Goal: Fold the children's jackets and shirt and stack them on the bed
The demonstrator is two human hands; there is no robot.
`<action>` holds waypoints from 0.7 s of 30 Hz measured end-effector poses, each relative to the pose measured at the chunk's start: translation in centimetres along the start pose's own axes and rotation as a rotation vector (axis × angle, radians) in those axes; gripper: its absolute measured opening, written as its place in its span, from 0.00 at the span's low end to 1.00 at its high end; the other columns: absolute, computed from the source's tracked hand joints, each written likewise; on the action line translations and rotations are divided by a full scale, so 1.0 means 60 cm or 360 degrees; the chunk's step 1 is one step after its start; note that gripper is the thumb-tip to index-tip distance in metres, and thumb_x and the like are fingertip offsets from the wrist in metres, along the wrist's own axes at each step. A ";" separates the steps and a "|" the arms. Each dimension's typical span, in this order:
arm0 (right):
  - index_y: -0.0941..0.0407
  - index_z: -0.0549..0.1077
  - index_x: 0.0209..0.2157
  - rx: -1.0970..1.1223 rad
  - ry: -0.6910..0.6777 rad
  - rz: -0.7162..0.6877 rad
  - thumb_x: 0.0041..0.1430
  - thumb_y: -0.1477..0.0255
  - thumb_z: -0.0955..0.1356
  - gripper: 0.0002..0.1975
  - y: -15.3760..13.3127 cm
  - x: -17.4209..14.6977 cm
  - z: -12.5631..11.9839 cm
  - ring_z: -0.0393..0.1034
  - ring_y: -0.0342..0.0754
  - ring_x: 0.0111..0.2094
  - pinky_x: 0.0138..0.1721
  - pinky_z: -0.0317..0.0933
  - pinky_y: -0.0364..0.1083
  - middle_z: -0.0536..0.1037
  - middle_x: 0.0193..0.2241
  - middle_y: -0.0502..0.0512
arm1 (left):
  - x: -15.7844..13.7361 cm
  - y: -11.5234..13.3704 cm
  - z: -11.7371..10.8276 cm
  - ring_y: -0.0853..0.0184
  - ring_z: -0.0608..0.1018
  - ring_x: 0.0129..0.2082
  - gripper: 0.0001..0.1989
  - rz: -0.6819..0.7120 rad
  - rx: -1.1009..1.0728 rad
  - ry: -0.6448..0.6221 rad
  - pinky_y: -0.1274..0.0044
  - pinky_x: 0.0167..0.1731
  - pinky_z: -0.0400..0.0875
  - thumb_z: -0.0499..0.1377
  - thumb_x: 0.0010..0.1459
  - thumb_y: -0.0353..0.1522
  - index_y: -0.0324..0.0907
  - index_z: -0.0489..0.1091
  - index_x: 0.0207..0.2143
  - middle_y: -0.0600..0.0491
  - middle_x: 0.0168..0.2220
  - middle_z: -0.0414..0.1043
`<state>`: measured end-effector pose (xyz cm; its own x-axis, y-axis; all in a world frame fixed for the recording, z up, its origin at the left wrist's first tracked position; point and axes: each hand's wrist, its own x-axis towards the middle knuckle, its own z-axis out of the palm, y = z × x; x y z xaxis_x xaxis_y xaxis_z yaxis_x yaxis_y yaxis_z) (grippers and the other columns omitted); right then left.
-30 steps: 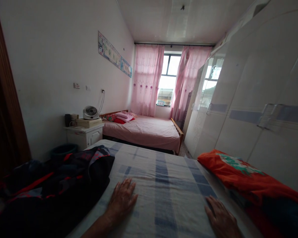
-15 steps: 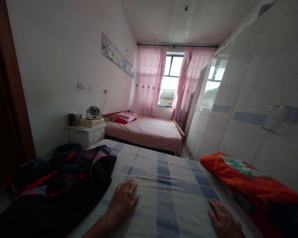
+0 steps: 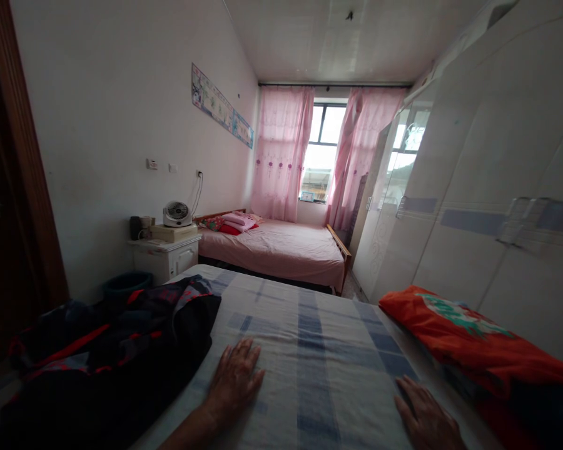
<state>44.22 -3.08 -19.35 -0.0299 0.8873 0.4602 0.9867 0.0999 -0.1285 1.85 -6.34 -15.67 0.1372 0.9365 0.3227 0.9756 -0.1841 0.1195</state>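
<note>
My left hand point(image 3: 234, 382) lies palm down on a white bed sheet with blue stripes point(image 3: 311, 350), its fingers spread and nothing held. Toward the right edge of the same sheet rests my right hand point(image 3: 425, 412), also flat, its fingers stretched forward; the frame's bottom edge cuts it off. Dark clothes with red trim point(image 3: 164, 337) are heaped left of my left hand. Beyond my right hand lies an orange garment point(image 3: 464, 337) with a green and white print, over darker cloth.
Past the sheet stands a bed with a pink cover point(image 3: 281, 250). A small fan point(image 3: 177, 214) sits on a box on the white nightstand point(image 3: 181, 257), beside a dark bin point(image 3: 127, 282). Tall white wardrobes point(image 3: 478, 187) line the right side. Pink curtains point(image 3: 284, 150) hang at the window.
</note>
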 end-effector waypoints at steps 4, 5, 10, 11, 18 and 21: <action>0.57 0.73 0.48 -0.0028 0.0010 -0.0026 0.55 0.62 0.54 0.27 0.008 -0.002 0.008 0.65 0.54 0.53 0.52 0.59 0.53 0.73 0.51 0.59 | 0.000 -0.005 0.007 0.57 0.62 0.60 0.22 0.0037 0.0002 0.0060 0.59 0.58 0.55 0.51 0.60 0.37 0.41 0.64 0.56 0.43 0.59 0.60; 0.57 0.73 0.47 -0.0033 0.0010 -0.0049 0.55 0.62 0.54 0.26 0.010 -0.003 0.010 0.65 0.54 0.53 0.52 0.59 0.54 0.73 0.51 0.59 | 0.000 -0.006 0.008 0.57 0.63 0.59 0.22 0.0043 -0.0005 0.0071 0.59 0.58 0.56 0.51 0.60 0.37 0.41 0.64 0.56 0.43 0.59 0.60; 0.54 0.76 0.41 -0.0034 -0.0011 -0.0116 0.52 0.64 0.58 0.21 0.015 0.000 0.011 0.65 0.56 0.53 0.53 0.59 0.55 0.73 0.50 0.58 | 0.000 -0.006 0.004 0.56 0.62 0.60 0.22 0.0019 0.0002 -0.0008 0.58 0.58 0.56 0.51 0.61 0.37 0.40 0.64 0.56 0.43 0.59 0.60; 0.55 0.76 0.42 -0.0029 -0.0012 -0.0101 0.52 0.65 0.58 0.22 0.015 0.001 0.011 0.65 0.56 0.53 0.53 0.60 0.55 0.73 0.50 0.58 | 0.000 -0.005 0.003 0.57 0.61 0.60 0.23 0.0017 0.0012 -0.0032 0.58 0.58 0.56 0.50 0.61 0.37 0.40 0.63 0.56 0.43 0.60 0.59; 0.56 0.76 0.42 -0.0053 -0.0045 -0.0027 0.53 0.64 0.58 0.22 0.005 0.001 0.005 0.66 0.57 0.53 0.53 0.61 0.55 0.73 0.50 0.61 | 0.004 -0.009 0.011 0.57 0.62 0.60 0.22 0.0018 0.0043 -0.0026 0.59 0.58 0.57 0.50 0.61 0.37 0.41 0.64 0.56 0.44 0.59 0.59; 0.54 0.77 0.41 -0.0092 -0.0020 -0.0098 0.53 0.64 0.59 0.21 0.013 -0.001 0.010 0.66 0.57 0.53 0.53 0.61 0.56 0.73 0.50 0.59 | 0.005 -0.015 0.024 0.55 0.64 0.58 0.22 0.0043 0.0052 0.0050 0.58 0.57 0.59 0.51 0.60 0.37 0.42 0.65 0.55 0.44 0.58 0.61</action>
<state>44.88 -2.80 -19.97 -0.0926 0.8860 0.4544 0.9904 0.1288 -0.0493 1.25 -5.46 -17.03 0.1586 0.9214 0.3548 0.9768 -0.1987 0.0795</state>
